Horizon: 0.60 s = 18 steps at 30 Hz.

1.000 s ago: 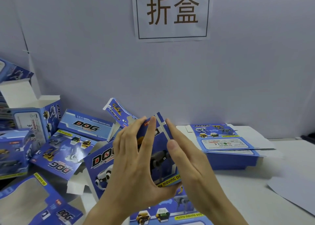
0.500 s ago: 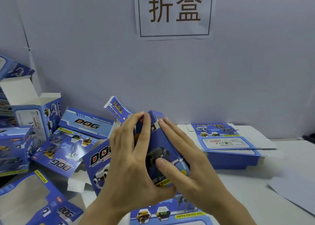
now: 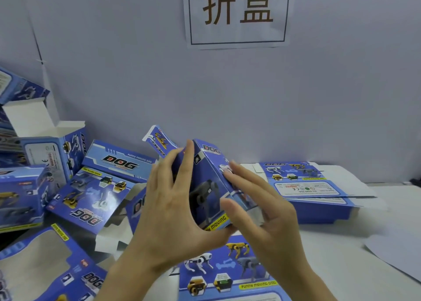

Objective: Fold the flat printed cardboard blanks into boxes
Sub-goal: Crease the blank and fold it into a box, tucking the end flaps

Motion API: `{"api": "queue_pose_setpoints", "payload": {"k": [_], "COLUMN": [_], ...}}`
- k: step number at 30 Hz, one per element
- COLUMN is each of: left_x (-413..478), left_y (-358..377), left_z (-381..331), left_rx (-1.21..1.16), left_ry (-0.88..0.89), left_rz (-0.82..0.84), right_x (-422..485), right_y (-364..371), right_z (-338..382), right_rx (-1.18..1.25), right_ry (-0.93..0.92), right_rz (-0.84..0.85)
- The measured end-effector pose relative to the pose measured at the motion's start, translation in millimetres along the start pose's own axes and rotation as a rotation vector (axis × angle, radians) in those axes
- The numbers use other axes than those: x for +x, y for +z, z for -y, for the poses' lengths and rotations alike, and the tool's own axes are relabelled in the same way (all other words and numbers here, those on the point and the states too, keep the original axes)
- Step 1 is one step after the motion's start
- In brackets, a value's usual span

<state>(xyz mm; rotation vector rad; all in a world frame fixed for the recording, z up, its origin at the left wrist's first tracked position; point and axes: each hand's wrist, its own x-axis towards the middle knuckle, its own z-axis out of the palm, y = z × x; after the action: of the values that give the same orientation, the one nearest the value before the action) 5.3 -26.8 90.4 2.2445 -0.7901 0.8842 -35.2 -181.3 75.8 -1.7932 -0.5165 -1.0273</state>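
Half-formed box [image 3: 205, 182]: held off the table at the centre of the frame, one vertical edge turned toward the camera, so that its panels can be squared up in the air.
Left hand [image 3: 173, 209]: straight fingers [image 3: 189, 161] lie against the box's left panel while the thumb hooks beneath the lower corner; the box is clamped between them (judged a steadying hold).
Right hand [image 3: 268, 216]: fingers [image 3: 246, 180] spread and straight, flat on the right panel, thumb on the front face; it presses and does not wrap, probably to push the sleeve into shape.
Box relative to fingers: between the two hands, its top edge level with the left fingertips.
Stack of flat blanks [image 3: 314, 186]: centre right, within reach as supply.
Single flat blank [image 3: 227, 273]: lower centre, directly below the hands.
Finished boxes [image 3: 29, 193]: piled at the left edge, out of the working area.
Step in hand: erecting, end flaps apparently not yet closed.
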Motion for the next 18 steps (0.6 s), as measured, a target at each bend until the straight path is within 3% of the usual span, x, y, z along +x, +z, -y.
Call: {"api": "queue_pose_setpoints", "payload": {"k": [9,15,18], "left_x": [1,6,5], "left_y": [-11,-4,8], "left_z": [0,2,3], "left_rx": [0.068,0.109,0.017], "left_ry": [0.083,0.305,0.089], "left_rz": [-0.094,-0.016,-0.073], "right_x": [-3,9,15], "right_y": [10,-6,-13], "right_z": [9,12,2], "right_rx": [-0.106,0.296,0.325], "right_ry": [-0.107,0.427,0.508], "right_rz": [0.048,0.127,-0.139]}}
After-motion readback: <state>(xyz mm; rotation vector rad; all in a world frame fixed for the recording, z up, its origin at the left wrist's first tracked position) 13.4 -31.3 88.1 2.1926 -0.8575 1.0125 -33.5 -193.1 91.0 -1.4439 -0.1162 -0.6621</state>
